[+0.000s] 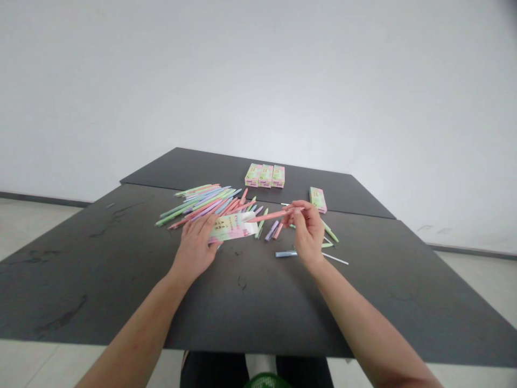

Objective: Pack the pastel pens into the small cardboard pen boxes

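My left hand [197,242] is closed around a small printed pen box [231,227] in pink, green and yellow, tilted so its open flap end faces right. In my right hand [307,229] a pink pen [269,215] is pinched near its right end. The pen's left tip lies at the mouth of the box; how far in it reaches, I cannot tell. Behind my left hand spreads a pile of pastel pens [202,202]. Just below my right fingers lies a blue pen cap or barrel [285,254], partly hidden by the hand.
Three closed boxes [265,175] stand side by side at the back of the dark table [250,302]. Another box [318,199] lies further right. Between the hands are short purple pieces [272,230]; a green pen [330,230] and a thin white stick [336,258] lie beyond my right hand.
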The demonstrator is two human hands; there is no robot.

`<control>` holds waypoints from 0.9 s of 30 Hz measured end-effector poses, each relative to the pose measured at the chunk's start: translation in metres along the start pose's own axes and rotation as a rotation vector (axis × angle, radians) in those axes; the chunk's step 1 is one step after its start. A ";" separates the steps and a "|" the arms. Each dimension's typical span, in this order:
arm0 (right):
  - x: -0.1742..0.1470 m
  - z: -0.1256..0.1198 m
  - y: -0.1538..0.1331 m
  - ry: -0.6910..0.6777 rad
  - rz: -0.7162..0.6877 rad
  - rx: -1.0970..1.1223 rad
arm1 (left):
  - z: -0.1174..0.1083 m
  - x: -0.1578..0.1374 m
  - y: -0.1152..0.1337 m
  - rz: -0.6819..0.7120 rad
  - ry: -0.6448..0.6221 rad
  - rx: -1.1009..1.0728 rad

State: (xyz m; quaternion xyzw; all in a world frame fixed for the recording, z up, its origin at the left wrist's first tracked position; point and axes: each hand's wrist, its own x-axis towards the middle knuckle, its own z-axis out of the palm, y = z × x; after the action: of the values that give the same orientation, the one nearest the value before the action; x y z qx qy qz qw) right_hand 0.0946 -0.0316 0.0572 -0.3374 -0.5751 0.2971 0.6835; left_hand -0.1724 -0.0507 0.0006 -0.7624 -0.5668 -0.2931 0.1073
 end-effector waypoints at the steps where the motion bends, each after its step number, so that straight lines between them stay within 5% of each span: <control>1: -0.001 0.001 0.000 0.003 0.003 -0.007 | 0.000 0.000 0.000 -0.001 0.001 0.003; 15: -0.013 0.008 0.014 -0.148 0.133 -0.019 | -0.006 0.002 0.009 0.024 0.005 0.027; 27: -0.017 0.009 0.012 -0.426 0.101 -0.360 | -0.005 0.003 0.010 0.071 0.033 0.010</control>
State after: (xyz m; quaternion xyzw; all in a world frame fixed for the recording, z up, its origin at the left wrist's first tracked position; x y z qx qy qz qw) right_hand 0.0831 -0.0373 0.0389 -0.4115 -0.7318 0.2879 0.4607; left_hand -0.1637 -0.0544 0.0075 -0.7767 -0.5389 -0.2988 0.1308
